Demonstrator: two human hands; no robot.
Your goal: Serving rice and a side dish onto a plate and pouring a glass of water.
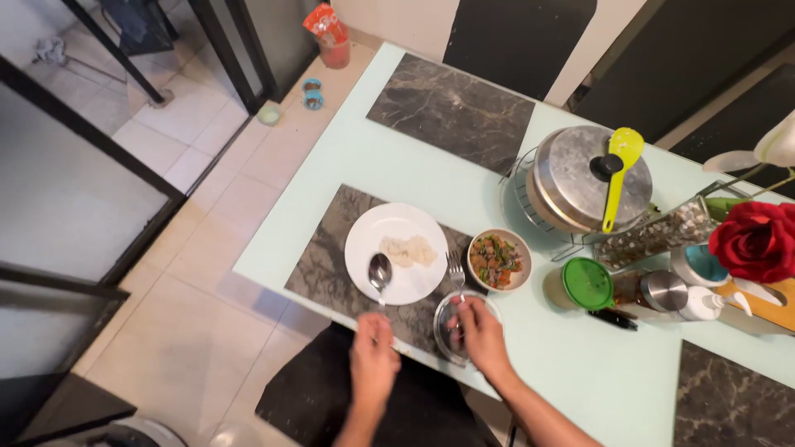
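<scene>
Nearest the camera, left hand [373,358] hovering over the table edge [273,277], fingers loosely curled, holding nothing visible, just short of the spoon [380,271]. Right hand [483,335] resting on the rim of a clear glass lid [451,327] lying flat on the dark placemat [327,248]; fingers bent over the edge, how tightly cannot be told. Spoon lying on the white plate [393,228], bowl up, long axis running toward the left hand, handle pointing at the near edge. Fork [455,271] just right of the plate, tines pointing away, handle toward the lid. Small heap of rice [411,249] at the plate's middle. Beside the fork, a bowl [499,260] of chopped red and green food. Further right, a jar with a round green lid [587,283], a steel-capped jar [663,290], a white squeeze bottle [704,305]. Beyond, a covered metal pot [580,186] on a wire stand with a yellow-green ladle [618,175] laid across it. Red rose [755,240] at the far right. Orange packet [325,25] in a cup on the floor, far left.
</scene>
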